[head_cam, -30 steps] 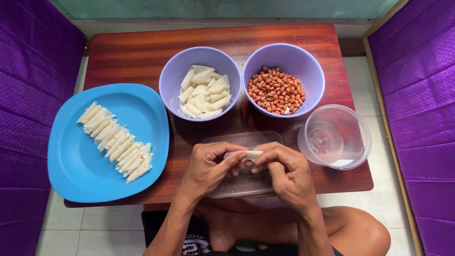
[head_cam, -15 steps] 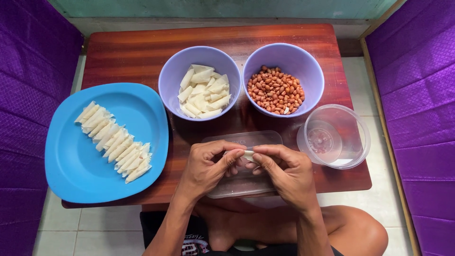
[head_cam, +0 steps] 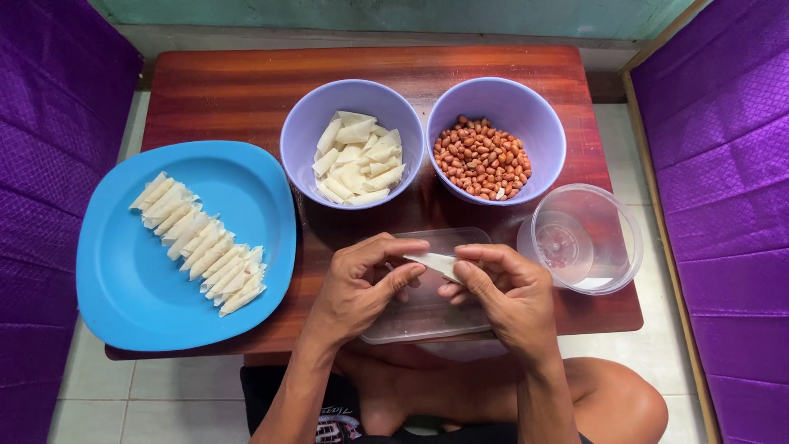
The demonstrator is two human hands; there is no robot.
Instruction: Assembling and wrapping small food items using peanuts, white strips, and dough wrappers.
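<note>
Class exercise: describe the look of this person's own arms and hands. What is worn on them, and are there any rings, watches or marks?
Both forearms are bare, with no sleeves in view. The left hand and right hand wear no gloves, and no ring, watch or bracelet shows on the fingers or wrists. The nails look short and plain. No marks can be made out.

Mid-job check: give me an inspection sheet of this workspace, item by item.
Surface: reddish wooden table, low, over a tiled floor.
Job's things: small white wrapper piece pinched between left hand and right hand, above a clear flat lid.
Clutter: blue plate with a row of rolled white pieces; purple bowl of white wrappers; purple bowl of peanuts; clear round container.
Hands: both closed on the wrapper piece.
Cables: nothing seen.
Surroundings: purple cushions on both sides.
</note>
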